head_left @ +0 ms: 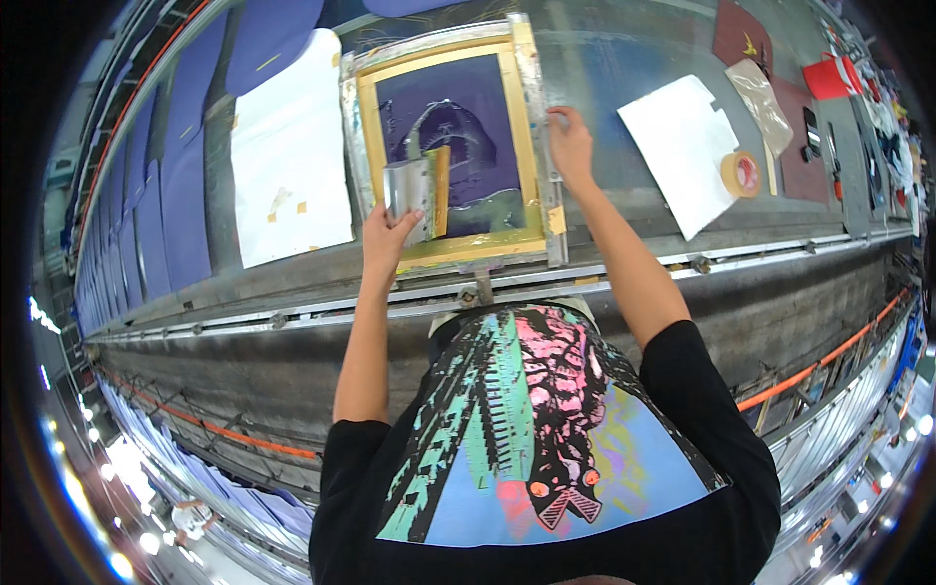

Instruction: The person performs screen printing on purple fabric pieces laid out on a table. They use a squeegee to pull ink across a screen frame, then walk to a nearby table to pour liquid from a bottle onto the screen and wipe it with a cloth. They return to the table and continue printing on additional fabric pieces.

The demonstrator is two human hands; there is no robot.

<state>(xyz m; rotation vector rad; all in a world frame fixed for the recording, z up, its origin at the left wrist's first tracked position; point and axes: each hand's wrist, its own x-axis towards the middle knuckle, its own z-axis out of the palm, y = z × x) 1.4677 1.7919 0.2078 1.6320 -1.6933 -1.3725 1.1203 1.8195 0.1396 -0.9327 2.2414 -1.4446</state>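
A screen-printing frame (529, 93) lies on the long table before me, its mesh bordered with yellow tape. Dark purple mesh (487, 83) shows inside, with a wet, glossy smear of ink around a curved design. My left hand (390, 232) is closed around a squeegee (414, 198) with a silver metal holder and a yellowish strip, resting at the mesh's left side. At the frame's right outer edge, my right hand (570, 146) has its fingers curled against the rail; part of the grip is hidden.
Left of the frame lies a white sheet (292, 146), then purple fabric pieces (185, 185) along the table. To the right are white paper (673, 146), a tape roll (741, 175), a plastic-wrapped piece (760, 102) and a red container (831, 78). A metal rail (624, 270) edges the table.
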